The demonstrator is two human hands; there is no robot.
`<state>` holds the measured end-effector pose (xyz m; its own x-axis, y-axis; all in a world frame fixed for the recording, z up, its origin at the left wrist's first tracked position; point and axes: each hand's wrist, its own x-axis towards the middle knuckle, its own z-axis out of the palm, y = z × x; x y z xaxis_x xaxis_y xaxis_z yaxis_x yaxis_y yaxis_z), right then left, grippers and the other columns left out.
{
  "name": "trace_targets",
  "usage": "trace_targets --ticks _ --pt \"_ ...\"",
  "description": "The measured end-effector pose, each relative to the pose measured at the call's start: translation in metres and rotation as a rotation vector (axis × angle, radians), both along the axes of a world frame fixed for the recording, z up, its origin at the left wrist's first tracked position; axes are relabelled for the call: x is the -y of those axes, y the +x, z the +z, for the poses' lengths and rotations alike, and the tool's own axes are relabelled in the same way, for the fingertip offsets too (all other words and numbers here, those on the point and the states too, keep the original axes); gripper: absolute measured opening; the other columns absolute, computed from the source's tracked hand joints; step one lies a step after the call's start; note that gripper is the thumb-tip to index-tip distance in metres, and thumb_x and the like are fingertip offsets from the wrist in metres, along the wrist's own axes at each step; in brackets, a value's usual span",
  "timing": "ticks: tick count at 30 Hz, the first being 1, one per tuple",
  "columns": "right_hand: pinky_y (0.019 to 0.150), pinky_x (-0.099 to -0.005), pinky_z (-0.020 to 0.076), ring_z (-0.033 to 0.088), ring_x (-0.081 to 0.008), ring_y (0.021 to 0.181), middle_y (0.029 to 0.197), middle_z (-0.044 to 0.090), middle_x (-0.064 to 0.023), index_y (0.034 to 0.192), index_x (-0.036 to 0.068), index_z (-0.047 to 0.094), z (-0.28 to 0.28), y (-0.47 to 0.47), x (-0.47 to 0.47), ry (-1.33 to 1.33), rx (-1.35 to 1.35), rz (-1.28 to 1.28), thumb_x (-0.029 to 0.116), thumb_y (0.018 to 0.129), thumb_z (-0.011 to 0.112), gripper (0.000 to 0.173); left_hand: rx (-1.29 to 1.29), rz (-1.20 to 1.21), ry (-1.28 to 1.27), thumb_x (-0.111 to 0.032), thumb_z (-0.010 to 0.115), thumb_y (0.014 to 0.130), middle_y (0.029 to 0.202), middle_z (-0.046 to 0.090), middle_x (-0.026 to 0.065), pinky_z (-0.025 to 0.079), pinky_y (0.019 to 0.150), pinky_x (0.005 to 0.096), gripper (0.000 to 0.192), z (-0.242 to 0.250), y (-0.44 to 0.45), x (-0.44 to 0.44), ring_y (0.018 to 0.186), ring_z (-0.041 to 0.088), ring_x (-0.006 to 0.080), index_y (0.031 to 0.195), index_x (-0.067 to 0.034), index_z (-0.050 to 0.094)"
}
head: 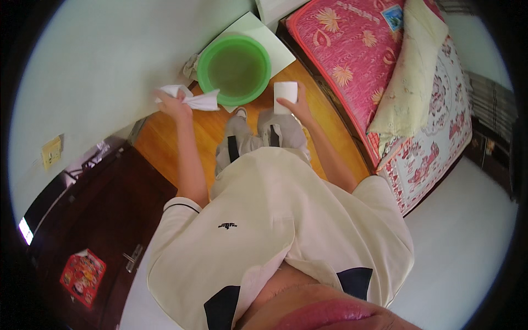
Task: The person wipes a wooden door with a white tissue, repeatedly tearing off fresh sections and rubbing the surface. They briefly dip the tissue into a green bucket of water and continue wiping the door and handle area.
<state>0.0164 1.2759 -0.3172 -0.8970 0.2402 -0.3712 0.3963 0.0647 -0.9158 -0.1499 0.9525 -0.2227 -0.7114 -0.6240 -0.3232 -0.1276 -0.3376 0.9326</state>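
My left hand (175, 105) is closed around a crumpled white tissue or thin cloth (204, 101), whose loose end hangs to the right by the rim of a green plastic basin (201, 78). Cloudy liquid (237, 70) lies in the basin. To the right of the basin, my right hand (301, 105) grips a white cylinder (284, 93), which looks like a toilet paper roll, with the thumb across its front. Both hands are held out above my knees, apart from each other.
The basin rests on a white surface (282, 57) against the wall. A bed with a pink floral cover (330, 45) and folded pale bedding (404, 90) stands right. A dark door (111, 194) is at left, above the wooden floor (161, 140).
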Motion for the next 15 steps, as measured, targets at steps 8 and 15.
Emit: trace_targets --ticks 8,15 --pt "0.097 -0.0487 0.0485 0.057 -0.0472 0.112 0.122 0.054 -0.0338 0.153 0.005 0.02 -0.156 -0.12 -0.047 0.456 -0.102 0.337 0.033 0.066 0.087 0.113 0.039 -0.058 -0.139 -0.04 0.056 0.103 0.111 0.065 0.009 0.049 0.09 0.0353 0.045 -0.006 0.094 -0.032 0.101 0.062 0.021 0.113 0.003 0.06" --pt "0.093 -0.051 0.0488 0.057 -0.0486 0.103 0.113 0.054 -0.0389 0.156 0.014 0.015 -0.203 -0.168 -0.044 0.579 -0.029 0.393 0.022 0.073 0.083 0.107 0.168 0.093 -0.146 -0.037 0.048 0.107 0.101 0.067 0.0064 0.051 0.079 0.0317 0.041 -0.016 0.151 -0.043 0.09 0.064 0.0154 0.105 0.002 0.062"
